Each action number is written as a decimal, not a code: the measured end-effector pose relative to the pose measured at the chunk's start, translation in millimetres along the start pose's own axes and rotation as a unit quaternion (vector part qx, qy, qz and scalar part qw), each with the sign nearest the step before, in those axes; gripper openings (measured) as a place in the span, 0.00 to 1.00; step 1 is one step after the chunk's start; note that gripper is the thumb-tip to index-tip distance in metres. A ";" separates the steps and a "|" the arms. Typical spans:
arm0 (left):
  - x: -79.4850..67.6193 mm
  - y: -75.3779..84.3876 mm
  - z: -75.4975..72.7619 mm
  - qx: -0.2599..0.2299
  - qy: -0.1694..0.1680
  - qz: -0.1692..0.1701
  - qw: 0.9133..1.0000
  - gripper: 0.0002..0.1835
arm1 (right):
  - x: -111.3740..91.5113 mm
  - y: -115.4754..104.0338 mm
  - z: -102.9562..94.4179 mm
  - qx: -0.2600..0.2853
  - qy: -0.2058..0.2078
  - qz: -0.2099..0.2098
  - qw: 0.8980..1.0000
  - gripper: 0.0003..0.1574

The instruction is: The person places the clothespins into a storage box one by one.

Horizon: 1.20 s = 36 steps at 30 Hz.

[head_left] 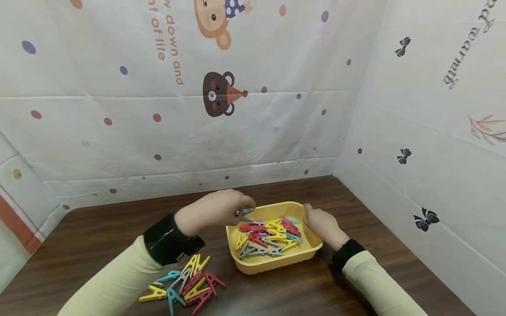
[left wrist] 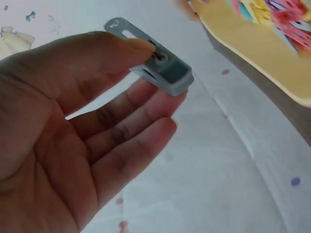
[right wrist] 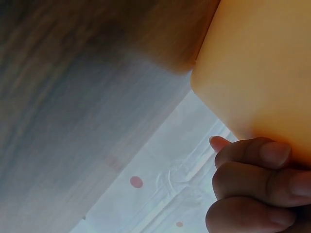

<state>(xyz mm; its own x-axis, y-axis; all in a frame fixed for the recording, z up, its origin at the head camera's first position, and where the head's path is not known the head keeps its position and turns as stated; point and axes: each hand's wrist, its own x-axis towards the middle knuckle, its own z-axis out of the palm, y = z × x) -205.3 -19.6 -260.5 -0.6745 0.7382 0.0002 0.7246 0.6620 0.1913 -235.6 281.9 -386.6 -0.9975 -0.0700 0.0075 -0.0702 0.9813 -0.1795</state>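
Note:
My left hand [head_left: 217,211] pinches a grey clothespin [left wrist: 176,74] between thumb and fingers, above the left rim of a yellow plastic basket [head_left: 272,267]. The other fingers of that hand are loosely bent below it in the left wrist view. Inside the basket lie several yellow, red, grey and blue clothespins [head_left: 276,235]. At the basket's right rim, my right hand [head_left: 325,224] grips the side. In the right wrist view, its curled fingers [right wrist: 252,182] lie against the basket's outer wall; the thumb's hold is mostly hidden there.
A loose pile of clothespins [head_left: 193,283] in yellow, red, blue and grey lies on the dark wooden table [head_left: 114,237], left of the basket and beside my left forearm. A white printed sheet [head_left: 178,145] hangs behind the table, and another wall covering stands at the right.

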 end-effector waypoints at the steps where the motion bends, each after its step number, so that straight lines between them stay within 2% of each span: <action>1: 6.4 1.2 0.4 -0.010 -0.005 0.001 1.000 0.19 | -0.2 -0.1 0.1 0.000 0.000 0.000 1.000 0.30; 6: 40.0 6.1 11.6 -0.022 -0.021 0.021 0.999 0.21 | 0.2 -0.4 1.3 -0.004 0.000 0.003 1.000 0.30; 10: 65.0 10.6 29.0 -0.026 -0.038 0.040 0.998 0.19 | 0.2 0.1 3.1 -0.003 -0.003 0.007 1.000 0.29; 13: 79.1 13.1 42.7 -0.030 -0.051 0.048 0.997 0.18 | -0.2 -1.1 3.2 -0.005 -0.004 0.004 1.000 0.29; 18: 95.3 15.1 62.8 -0.027 -0.071 0.040 0.996 0.17 | 0.0 -1.6 1.8 -0.018 0.010 -0.009 1.000 0.27; 21: 101.2 17.2 72.9 -0.032 -0.088 0.035 0.995 0.17 | 0.0 0.0 1.4 -0.025 0.021 -0.013 0.999 0.26; 26: 101.6 20.6 85.0 -0.028 -0.105 0.033 0.994 0.13 | 0.0 -0.5 1.9 -0.022 0.023 -0.019 0.999 0.26; 30: 99.9 23.0 90.3 -0.020 -0.113 0.031 0.993 0.10 | 0.8 -0.6 3.1 -0.021 0.023 -0.018 0.999 0.25; 36: 96.7 25.4 95.1 0.005 -0.145 0.023 0.989 0.09 | 2.0 -1.1 3.2 -0.014 0.021 -0.015 1.000 0.26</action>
<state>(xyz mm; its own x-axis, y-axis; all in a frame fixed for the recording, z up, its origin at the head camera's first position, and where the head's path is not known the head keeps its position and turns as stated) -238.7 80.9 -349.0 -0.5729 0.7724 -0.2741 0.7561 0.6272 0.1871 -237.5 280.1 -389.6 -0.9943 -0.0918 0.0542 -0.0991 0.9835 -0.1513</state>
